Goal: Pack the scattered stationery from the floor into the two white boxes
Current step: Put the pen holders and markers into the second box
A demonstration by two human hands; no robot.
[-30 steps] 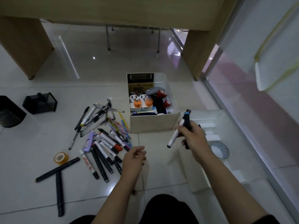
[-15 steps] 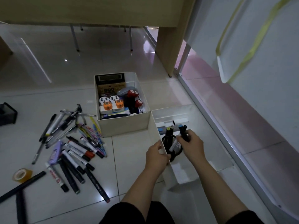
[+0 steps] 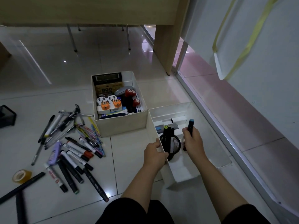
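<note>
Black marker point(image 3: 190, 127), blue-capped: right hand point(image 3: 193, 140) is grasping it upright over the near white box point(image 3: 182, 177), beside the mesh pen cup point(image 3: 174, 147). Left hand point(image 3: 154, 155) is gripping that box's left wall.

Pen pile point(image 3: 71, 143) on floor left of 2 boxes; far box point(image 3: 123, 125) touching near box point(image 3: 153, 131).

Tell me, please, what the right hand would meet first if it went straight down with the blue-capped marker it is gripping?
Probably the black mesh pen cup or the box floor beside it. The right hand holds the marker upright just right of the cup inside the near white box; depth is unclear.
</note>
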